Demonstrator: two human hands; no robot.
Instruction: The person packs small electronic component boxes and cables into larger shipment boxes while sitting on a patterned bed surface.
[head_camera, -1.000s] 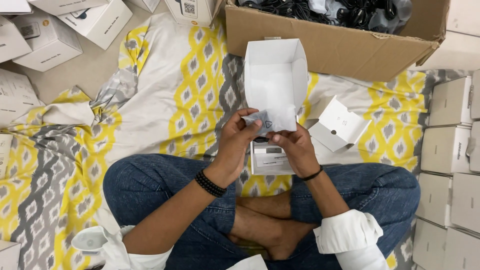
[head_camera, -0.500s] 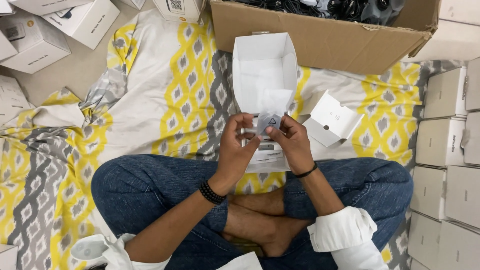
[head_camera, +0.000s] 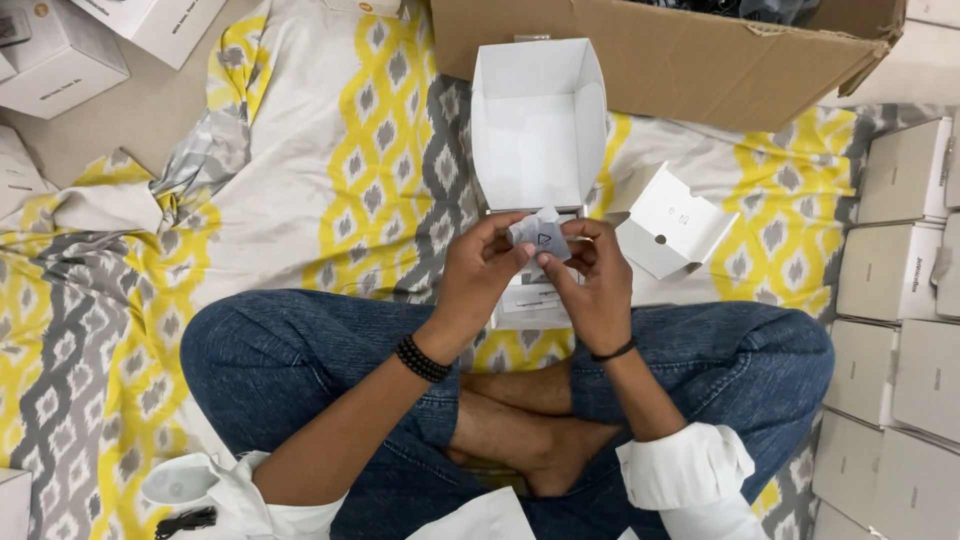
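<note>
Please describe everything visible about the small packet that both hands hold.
The small packet looks like thin, pale grey-white plastic or paper with a dark triangular mark. It seems flat and slightly crumpled. The left hand and right hand pinch its edges by the fingertips, above a white open box.

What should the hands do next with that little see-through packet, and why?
Probably lower the small packet into the open white box. Both the left hand and right hand pinch it by its edges right in front of the box, whose lid stands up and whose inside looks bare, so it seems the nearest place for it to go.
</note>
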